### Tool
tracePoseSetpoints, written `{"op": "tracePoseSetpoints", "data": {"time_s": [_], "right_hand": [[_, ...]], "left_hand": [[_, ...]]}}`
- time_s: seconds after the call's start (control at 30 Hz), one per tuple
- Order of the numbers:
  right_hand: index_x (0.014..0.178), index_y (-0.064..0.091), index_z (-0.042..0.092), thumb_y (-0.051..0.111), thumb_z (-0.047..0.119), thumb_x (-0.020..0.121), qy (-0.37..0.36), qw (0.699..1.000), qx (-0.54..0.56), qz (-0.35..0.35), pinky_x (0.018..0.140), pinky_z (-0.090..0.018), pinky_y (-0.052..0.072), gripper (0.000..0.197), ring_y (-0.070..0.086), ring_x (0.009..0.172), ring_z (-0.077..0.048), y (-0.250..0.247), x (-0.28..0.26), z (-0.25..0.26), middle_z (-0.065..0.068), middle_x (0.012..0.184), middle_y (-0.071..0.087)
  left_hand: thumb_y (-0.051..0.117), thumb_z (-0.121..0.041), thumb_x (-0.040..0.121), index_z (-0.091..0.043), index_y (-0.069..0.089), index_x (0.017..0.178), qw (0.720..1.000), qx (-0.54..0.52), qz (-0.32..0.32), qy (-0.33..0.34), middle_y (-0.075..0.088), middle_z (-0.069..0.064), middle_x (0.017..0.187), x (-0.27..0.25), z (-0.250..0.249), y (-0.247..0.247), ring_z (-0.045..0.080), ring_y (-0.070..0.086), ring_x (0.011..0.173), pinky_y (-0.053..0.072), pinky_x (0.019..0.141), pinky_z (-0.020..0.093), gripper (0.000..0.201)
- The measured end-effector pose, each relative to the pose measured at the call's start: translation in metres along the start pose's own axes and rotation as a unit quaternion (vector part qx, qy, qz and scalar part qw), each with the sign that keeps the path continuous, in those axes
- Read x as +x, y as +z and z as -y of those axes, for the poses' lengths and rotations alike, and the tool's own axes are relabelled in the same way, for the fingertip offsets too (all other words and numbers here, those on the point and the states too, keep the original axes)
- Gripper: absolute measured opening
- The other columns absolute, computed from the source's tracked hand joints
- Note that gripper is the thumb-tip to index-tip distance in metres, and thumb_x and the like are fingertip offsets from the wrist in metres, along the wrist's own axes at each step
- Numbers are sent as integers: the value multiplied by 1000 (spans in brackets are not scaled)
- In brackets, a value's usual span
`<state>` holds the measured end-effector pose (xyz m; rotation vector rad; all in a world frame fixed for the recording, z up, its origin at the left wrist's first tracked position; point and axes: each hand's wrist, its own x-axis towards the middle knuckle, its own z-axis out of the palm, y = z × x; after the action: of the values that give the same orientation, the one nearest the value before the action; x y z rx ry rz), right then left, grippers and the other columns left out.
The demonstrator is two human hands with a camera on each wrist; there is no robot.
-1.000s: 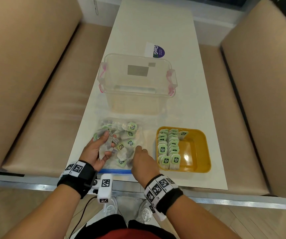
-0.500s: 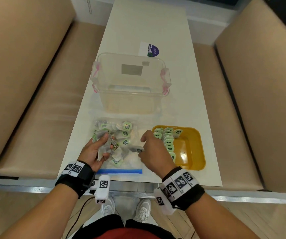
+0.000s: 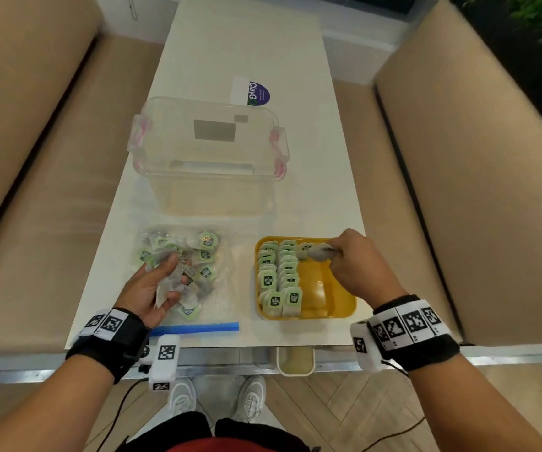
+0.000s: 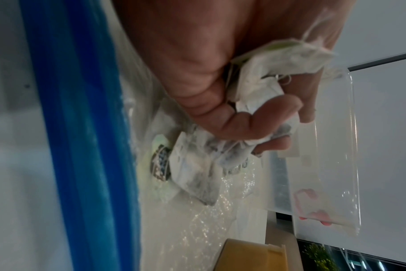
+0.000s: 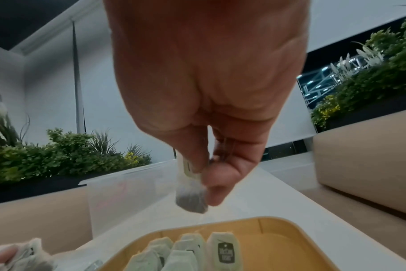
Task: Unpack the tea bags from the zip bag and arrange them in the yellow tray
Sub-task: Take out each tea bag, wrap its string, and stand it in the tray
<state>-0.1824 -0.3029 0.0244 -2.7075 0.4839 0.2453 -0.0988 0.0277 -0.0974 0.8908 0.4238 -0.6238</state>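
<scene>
Now the right hand [image 3: 357,265] has moved from the zip bag [image 3: 194,327] to the yellow tray's [image 3: 344,308] far edge, pinching one tea bag [image 5: 190,194] above open room at frame right. Left hand [image 3: 147,290] grips a bunch [image 4: 262,86].

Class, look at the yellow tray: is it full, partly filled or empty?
Partly filled. Tea bags stand in rows along the left side of the yellow tray; its right side is bare.

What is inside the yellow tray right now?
The yellow tray holds two rows of green-tagged tea bags along its left side, plus one starting a third. The right hand holds another tea bag above it, hiding part of the far right floor.
</scene>
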Motion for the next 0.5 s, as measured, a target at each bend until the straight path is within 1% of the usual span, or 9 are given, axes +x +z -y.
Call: {"op": "tracePoseSetpoints", "data": {"time_s": [0.03, 0.1, 0.13, 0.17, 0.23, 0.33, 0.4, 0.47, 0.5], "right_hand": [[99, 70, 14, 49, 7, 93, -13, 1000, 12, -6, 60, -16, 34, 22, 55, 88, -21, -2, 0, 0, -2, 94, 55], [108, 70, 19, 55, 8, 90, -35, 998, 45, -26, 73, -27, 48, 26, 60, 94, -20, -5, -2, 0, -2, 102, 65], [108, 70, 22, 56, 9, 89, -38, 997, 54, -37, 77, -31, 51, 27, 61, 93, -19, -5, -2, 0, 0, 103, 68], [106, 70, 24, 56, 10, 89, -36, 997, 54, -46, 77, -33, 53, 26, 62, 91, -18, -5, -2, 0, 2, 102, 70], [101, 72, 25, 53, 15, 91, -21, 998, 40, -52, 77, -35, 54, 24, 63, 90, -18, -2, 1, -5, 3, 99, 71], [103, 73, 22, 52, 18, 96, -9, 999, 25, -45, 75, -30, 48, 23, 59, 91, -18, 6, 8, -12, 0, 101, 64], [107, 73, 18, 53, 14, 97, -15, 999, 17, -42, 72, -26, 42, 23, 55, 88, -17, 9, 10, -15, -3, 101, 57], [109, 71, 14, 53, 6, 94, -23, 999, 10, -38, 73, -27, 43, 24, 56, 89, -21, 10, 11, -17, -6, 102, 58], [106, 69, 12, 53, 2, 92, -28, 999, 9, -37, 72, -28, 44, 24, 57, 90, -22, 10, 11, -18, -7, 101, 61]], "left_hand": [[66, -23, 90, -17, 63, 114, 1000, 1, -1, 0, 67, 5, 90, 0, 1, 0, 13, 61, 61, 38, 37, 14, 25], [67, -23, 90, -18, 63, 117, 1000, 5, -5, 0, 66, 6, 92, 0, 1, 1, 13, 61, 61, 39, 37, 14, 28], [68, -23, 90, -18, 62, 118, 1000, 7, -8, 0, 66, 6, 93, 0, 1, 1, 13, 61, 61, 39, 37, 14, 29], [68, -23, 90, -18, 63, 118, 1000, 9, -11, 1, 65, 6, 94, -1, 1, 1, 13, 61, 61, 39, 37, 14, 29], [67, -22, 90, -19, 63, 116, 1000, 8, -14, 2, 66, 6, 93, -2, 0, 2, 12, 61, 61, 39, 37, 14, 26], [65, -21, 92, -20, 66, 111, 1000, 7, -11, 3, 67, 5, 91, -4, -1, 4, 12, 61, 60, 38, 37, 13, 19], [64, -21, 93, -20, 66, 108, 1000, 9, -14, 4, 67, 5, 91, -4, -1, 5, 12, 61, 59, 38, 36, 13, 15], [63, -21, 94, -20, 66, 107, 1000, 11, -17, 4, 67, 5, 90, -5, -2, 5, 11, 61, 59, 38, 36, 13, 13], [64, -21, 94, -20, 67, 105, 1000, 12, -17, 3, 66, 5, 90, -5, -2, 5, 11, 61, 59, 38, 36, 13, 12]]}}
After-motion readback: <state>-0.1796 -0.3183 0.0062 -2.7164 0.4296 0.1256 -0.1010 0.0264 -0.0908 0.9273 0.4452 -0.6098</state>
